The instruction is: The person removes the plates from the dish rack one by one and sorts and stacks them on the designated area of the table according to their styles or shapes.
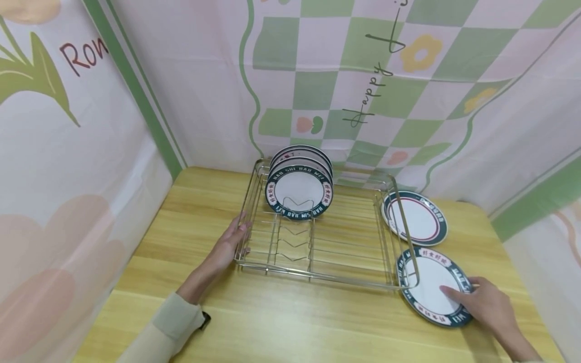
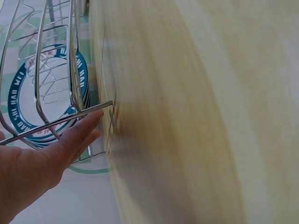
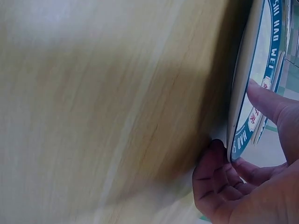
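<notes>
A wire dish rack [image 1: 349,276] stands on the table, with several round plates [image 1: 299,187] upright in a row at its back left. They have white middles and dark green lettered rims. My left hand [image 1: 229,242] touches the rack's left side; in the left wrist view its fingers [image 2: 77,135] lie fairly straight along a metal rail. My right hand [image 1: 492,305] holds a similar plate [image 1: 431,285] by its right edge, thumb on the face, fingers curled below. That plate is tilted and raised off the table in the right wrist view, beside the rack's front right corner.
Another green-rimmed plate [image 1: 417,217] lies right of the rack, toward the back. The wooden table [image 1: 272,322] meets patterned cloth [image 1: 317,91] hanging behind, with more cloth at both sides. Several V-shaped wire dividers [image 1: 294,244] run forward from the upright plates.
</notes>
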Action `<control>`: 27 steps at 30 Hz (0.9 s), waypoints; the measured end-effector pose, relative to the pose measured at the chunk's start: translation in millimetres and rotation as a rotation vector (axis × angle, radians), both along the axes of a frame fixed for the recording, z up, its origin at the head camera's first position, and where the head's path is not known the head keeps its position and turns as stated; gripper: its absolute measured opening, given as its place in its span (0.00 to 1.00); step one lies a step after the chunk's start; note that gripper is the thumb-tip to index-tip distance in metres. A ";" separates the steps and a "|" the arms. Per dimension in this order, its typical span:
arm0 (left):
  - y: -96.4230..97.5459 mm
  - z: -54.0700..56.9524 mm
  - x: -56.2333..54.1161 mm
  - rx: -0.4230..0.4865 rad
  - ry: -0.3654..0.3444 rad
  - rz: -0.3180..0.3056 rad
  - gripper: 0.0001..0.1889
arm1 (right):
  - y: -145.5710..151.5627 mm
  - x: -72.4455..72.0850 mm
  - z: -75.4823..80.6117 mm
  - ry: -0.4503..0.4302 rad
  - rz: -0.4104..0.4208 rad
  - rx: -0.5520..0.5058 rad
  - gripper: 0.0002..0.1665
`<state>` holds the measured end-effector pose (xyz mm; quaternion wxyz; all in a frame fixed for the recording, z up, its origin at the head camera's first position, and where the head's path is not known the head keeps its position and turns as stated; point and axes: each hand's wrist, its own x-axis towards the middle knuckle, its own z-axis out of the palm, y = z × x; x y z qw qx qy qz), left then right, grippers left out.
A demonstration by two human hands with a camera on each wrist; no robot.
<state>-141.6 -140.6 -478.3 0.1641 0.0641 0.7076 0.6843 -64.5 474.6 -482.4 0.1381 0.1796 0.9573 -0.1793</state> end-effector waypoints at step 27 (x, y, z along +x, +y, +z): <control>0.0 -1.2 -1.6 0.020 -0.019 -0.004 0.33 | -9.8 -18.2 59.9 0.377 0.187 0.031 0.42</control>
